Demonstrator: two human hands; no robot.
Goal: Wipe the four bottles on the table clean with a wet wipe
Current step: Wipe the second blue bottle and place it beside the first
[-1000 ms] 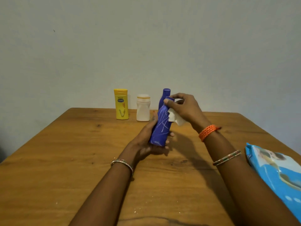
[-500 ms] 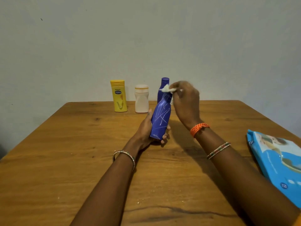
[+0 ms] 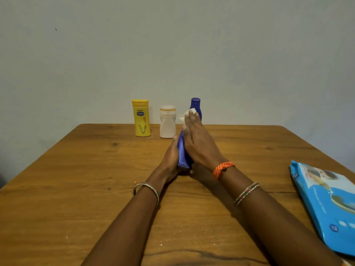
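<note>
While our left hand (image 3: pixel 171 160) grips the smooth blue bottle's (image 3: pixel 182 156) base, neck tilted away, our flat right hand (image 3: pixel 197 144) presses the crumpled white wipe (image 3: pixel 185 116) above.

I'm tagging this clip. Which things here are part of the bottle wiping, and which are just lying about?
Part of the job:
held blue bottle
wet wipe
yellow bottle
white bottle
blue bottle at the back
left hand
right hand
wipes pack

Lying about:
crumbs on the table
</note>
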